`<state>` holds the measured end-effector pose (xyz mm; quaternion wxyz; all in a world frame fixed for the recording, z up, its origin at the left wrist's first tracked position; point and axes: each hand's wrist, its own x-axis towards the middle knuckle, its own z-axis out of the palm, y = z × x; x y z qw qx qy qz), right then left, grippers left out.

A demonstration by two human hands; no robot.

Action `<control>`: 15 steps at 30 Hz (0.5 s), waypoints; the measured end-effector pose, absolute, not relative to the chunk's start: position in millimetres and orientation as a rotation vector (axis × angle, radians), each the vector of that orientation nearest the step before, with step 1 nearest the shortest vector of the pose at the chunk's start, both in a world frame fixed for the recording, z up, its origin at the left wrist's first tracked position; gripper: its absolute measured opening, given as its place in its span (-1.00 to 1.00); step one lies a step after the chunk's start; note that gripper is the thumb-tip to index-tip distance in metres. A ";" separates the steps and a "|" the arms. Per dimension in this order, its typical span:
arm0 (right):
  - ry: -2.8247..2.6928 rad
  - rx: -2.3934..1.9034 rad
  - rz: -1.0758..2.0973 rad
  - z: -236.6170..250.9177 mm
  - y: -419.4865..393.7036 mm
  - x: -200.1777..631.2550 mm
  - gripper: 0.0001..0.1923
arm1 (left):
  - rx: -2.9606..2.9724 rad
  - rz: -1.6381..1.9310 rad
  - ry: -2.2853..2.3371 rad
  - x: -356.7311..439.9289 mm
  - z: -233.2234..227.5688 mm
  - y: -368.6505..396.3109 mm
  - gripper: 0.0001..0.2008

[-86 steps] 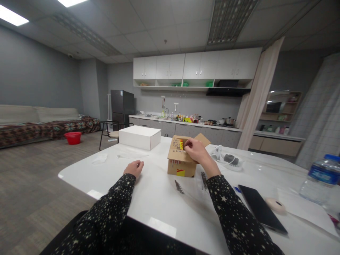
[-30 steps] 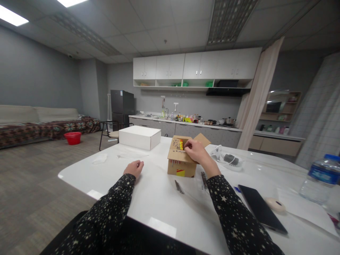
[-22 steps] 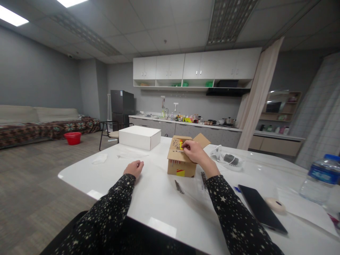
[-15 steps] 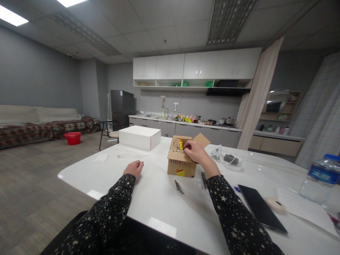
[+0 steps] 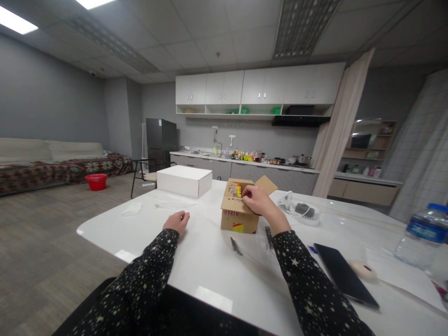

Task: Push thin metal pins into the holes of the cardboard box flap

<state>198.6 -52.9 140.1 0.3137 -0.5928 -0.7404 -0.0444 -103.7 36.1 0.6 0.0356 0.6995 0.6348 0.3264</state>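
Both arms reach forward in dark star-print sleeves. The left hand [image 5: 177, 221] lies loosely curled, knuckles up. The right hand [image 5: 257, 200] is raised farther ahead, wrist bent, fingertips [image 5: 245, 192] pinched together.

Glowing evenly from ceiling panels [image 5: 17, 21], glaring off the glossy desk [image 5: 213, 298], bending wide at the edges.

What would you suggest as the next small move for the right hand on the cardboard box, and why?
Probably press the pinched piece straight down into the flap. The right hand rests on top of the small cardboard box, fingertips pinched at its dotted top; what they hold is too small to tell. The left hand lies curled on the white table.
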 end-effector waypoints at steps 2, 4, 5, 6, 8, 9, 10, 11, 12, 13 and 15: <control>-1.975 -1.532 -0.120 139.9 -53.3 197.4 -0.83 | 2.145 1.001 1.948 -103.2 1.4 35.4 -0.64; -1.992 -1.499 -0.123 138.8 -52.4 197.2 -0.83 | 2.144 0.997 1.947 -102.6 2.7 34.1 -0.64; -1.993 -1.486 -0.122 138.0 -51.4 197.6 -0.82 | 2.143 0.999 1.947 -102.3 3.4 33.4 -0.64; -1.988 -1.479 -0.118 137.1 -50.2 198.4 -0.81 | 2.143 1.001 1.947 -102.1 4.0 32.7 -0.65; -1.963 -1.485 -0.108 135.4 -47.3 200.7 -0.80 | 2.143 1.000 1.946 -102.0 4.7 31.9 -0.65; -1.947 -1.500 -0.106 134.7 -46.1 201.9 -0.80 | 2.143 1.003 1.947 -102.0 4.7 31.8 -0.65; -1.932 -1.521 -0.107 134.2 -45.1 203.0 -0.80 | 2.143 1.005 1.949 -102.2 4.5 32.0 -0.65; -1.920 -1.543 -0.111 134.1 -44.6 203.7 -0.81 | 2.143 1.008 1.951 -102.5 4.2 32.4 -0.65; -1.912 -1.563 -0.118 134.2 -44.6 204.1 -0.82 | 2.145 1.013 1.953 -102.8 3.6 33.0 -0.65; -1.909 -1.577 -0.125 134.6 -45.0 204.1 -0.83 | 2.148 1.015 1.952 -103.1 3.0 33.7 -0.64; -1.914 -1.582 -0.130 135.8 -47.0 203.0 -0.85 | 2.157 1.014 1.946 -103.8 1.8 35.1 -0.64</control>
